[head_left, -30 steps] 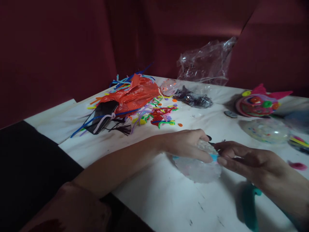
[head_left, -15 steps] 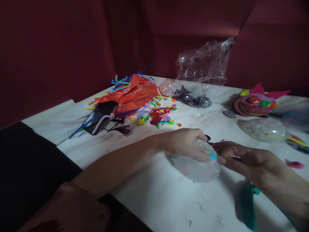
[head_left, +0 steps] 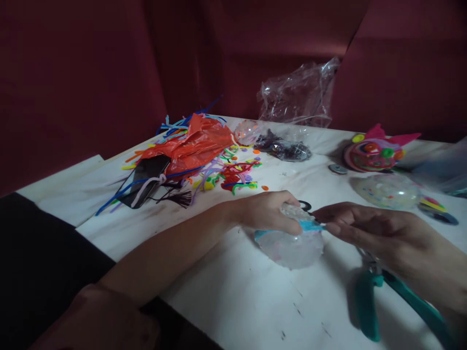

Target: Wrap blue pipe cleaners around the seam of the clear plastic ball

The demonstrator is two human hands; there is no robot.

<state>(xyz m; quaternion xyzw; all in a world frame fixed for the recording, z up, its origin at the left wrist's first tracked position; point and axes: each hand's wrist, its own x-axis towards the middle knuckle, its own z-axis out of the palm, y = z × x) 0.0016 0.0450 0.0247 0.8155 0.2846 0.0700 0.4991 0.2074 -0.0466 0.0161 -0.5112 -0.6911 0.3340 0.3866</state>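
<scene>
1. Your two bare hands work right of center over a white table surface point(head_left: 270, 311): the left hand point(head_left: 268, 211) grasps one translucent, bumpy-edged dome point(head_left: 292, 250), while the right hand point(head_left: 386, 233) pinches the end of one blue strip point(head_left: 310, 226) at the dome's right edge.

2. One black ring point(head_left: 309, 207) shows just behind the dome, between your hands. One pair of green-handled pliers point(head_left: 368, 306) lies at lower right, partly hidden by your right hand and forearm.

3. At right stand one decorated face piece point(head_left: 377, 153) with two pink pointed ears, one gray disc point(head_left: 337, 169) beside it and one speckled clear dome point(head_left: 388, 191) nearer you.

4. Upper center holds one orange-dotted clear dome point(head_left: 248, 132), one crumpled clear bag point(head_left: 297, 92) and one dark bundle point(head_left: 284, 149). Left of them, one red plastic bag point(head_left: 204, 146) lies amid many colored pipe cleaners point(head_left: 109, 201), too tangled to count, touching one black flat object point(head_left: 151, 170).

5. Compared with a half second ago, your right thumb and fingers sit farther from your left fingers, exposing more of the blue strip. More of the black ring and the pliers, including the second handle, has come into view; the whole scene has slid left in the frame.
</scene>
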